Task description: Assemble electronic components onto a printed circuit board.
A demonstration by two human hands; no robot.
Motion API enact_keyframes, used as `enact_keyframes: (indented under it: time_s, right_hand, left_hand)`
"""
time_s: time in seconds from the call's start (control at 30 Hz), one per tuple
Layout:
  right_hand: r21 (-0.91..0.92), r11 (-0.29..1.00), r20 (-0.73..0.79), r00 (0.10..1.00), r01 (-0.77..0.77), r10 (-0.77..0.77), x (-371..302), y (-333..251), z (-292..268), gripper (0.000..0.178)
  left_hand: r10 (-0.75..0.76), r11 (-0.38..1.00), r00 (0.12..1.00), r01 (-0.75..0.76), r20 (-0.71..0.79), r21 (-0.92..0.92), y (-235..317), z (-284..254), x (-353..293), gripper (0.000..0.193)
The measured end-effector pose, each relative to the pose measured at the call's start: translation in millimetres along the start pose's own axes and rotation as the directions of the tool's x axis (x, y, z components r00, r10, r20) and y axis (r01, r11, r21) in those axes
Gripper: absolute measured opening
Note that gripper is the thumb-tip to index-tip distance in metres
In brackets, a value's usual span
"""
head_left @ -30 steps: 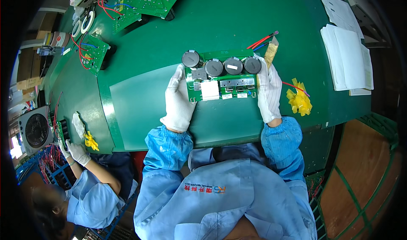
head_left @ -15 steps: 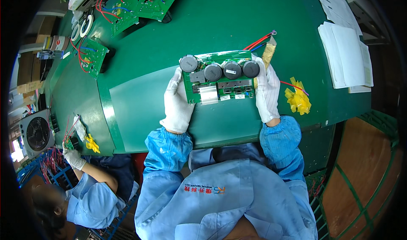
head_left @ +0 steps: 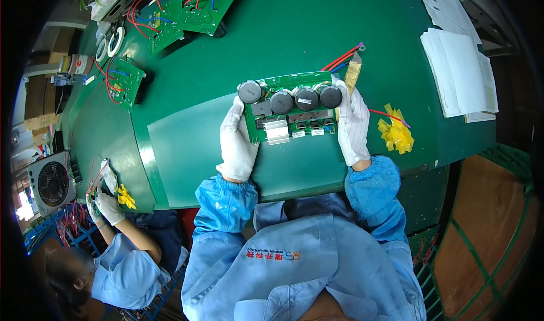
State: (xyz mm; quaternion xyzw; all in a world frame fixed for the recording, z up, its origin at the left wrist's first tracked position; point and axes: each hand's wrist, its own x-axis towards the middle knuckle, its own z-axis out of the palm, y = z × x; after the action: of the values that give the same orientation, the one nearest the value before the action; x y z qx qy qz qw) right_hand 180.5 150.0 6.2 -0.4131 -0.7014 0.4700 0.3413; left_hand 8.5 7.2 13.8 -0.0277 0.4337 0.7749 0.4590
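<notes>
Workbench: a wide, smooth green bench top (head_left: 294, 32), with a translucent pale sheet (head_left: 187, 145) lying on it.
Room: a grey box fan with a round dark grille (head_left: 52, 183) at the far left; a brown wooden panel (head_left: 487, 247) in green metal framing at the right; a co-worker in light blue (head_left: 127, 273) at the lower left.
Circuit board: one green rectangular board (head_left: 273, 107), held over the sheet between both hands, its component side up.
Capacitors: four black cylinders (head_left: 306, 99) on that board.
Other boards: three green wired boards (head_left: 126, 82) at the upper left.
Tape: two white rolls (head_left: 116, 41).
Yellow clumps: two, one (head_left: 395, 131) right of the hands, one near the co-worker.
Left hand: white-gloved (head_left: 235, 142), closed on the board's left edge; fingertips hidden.
Right hand: white-gloved (head_left: 353, 122), closed on the right edge; a gold-wrapped pointed strip (head_left: 352, 76) juts past it, whether gripped cannot be told.
</notes>
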Motion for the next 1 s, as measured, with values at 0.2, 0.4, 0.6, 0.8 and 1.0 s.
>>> enact_keyframes:
  time_s: [0.2,0.4,0.6,0.8,1.0]
  right_hand:
    - [0.337,0.935,-0.018,0.992,-0.113,0.126,-5.2,-17.8,-6.5,0.038]
    - [-0.38,0.891,0.105,0.969,0.248,-0.224,-31.0,-24.7,-68.7,0.033]
    - [-0.46,0.843,0.27,0.948,0.279,-0.166,-44.6,-38.0,-72.7,0.017]
    - [-0.649,0.621,0.282,0.897,0.439,-0.339,-33.5,-32.7,-60.7,0.02]
    - [-0.664,0.46,0.397,0.799,0.59,-0.452,-29.5,-30.3,-63.2,0.028]
  left_hand:
    - [0.131,0.983,0.991,-0.131,0.003,0.127,-5.5,6.2,-4.9,0.041]
    - [0.071,0.988,0.997,-0.071,0.008,0.139,-2.4,6.8,-4.2,0.038]
    - [0.125,0.972,0.992,-0.128,0.028,0.199,-4.1,6.2,-2.8,0.044]
    - [0.157,0.924,0.983,-0.181,0.095,0.336,-5.2,-3.0,2.6,0.047]
    - [0.21,0.903,0.974,-0.227,0.085,0.364,-7.8,-3.5,3.7,0.043]
